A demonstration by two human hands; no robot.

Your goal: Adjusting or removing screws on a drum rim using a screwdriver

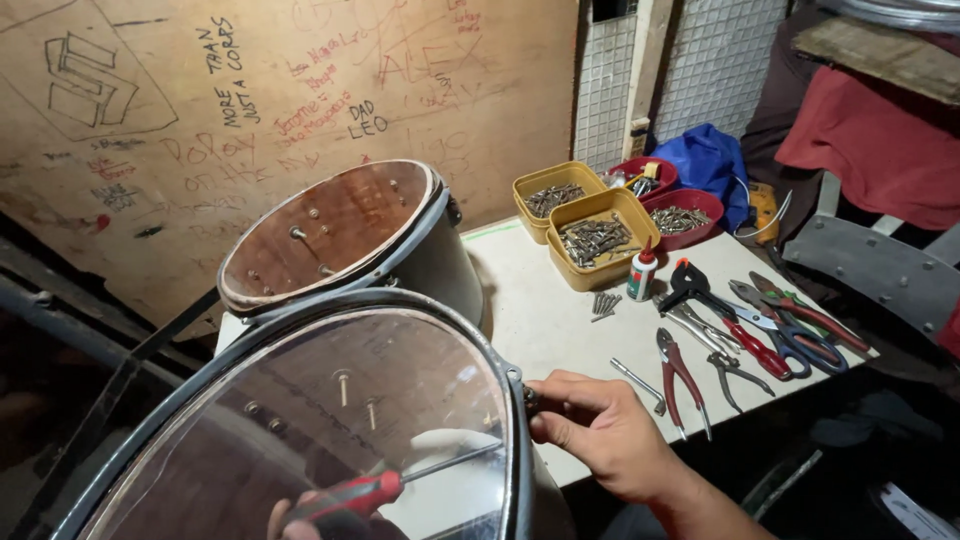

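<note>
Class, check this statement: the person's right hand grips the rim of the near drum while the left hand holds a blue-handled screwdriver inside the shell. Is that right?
Not quite. The head view shows the screwdriver has a red handle with black, not a blue one. The rest stands: the right hand pinches the rim of the near drum, and the left hand holds the tool, seen through the clear drumhead.

Open worktop (545, 310) runs between the near drum (330, 430) and the row of pliers (740, 340), so there's room to slip through there. Behind that strip, the yellow screw trays (590, 225) and glue bottle (641, 273) block the way.
</note>
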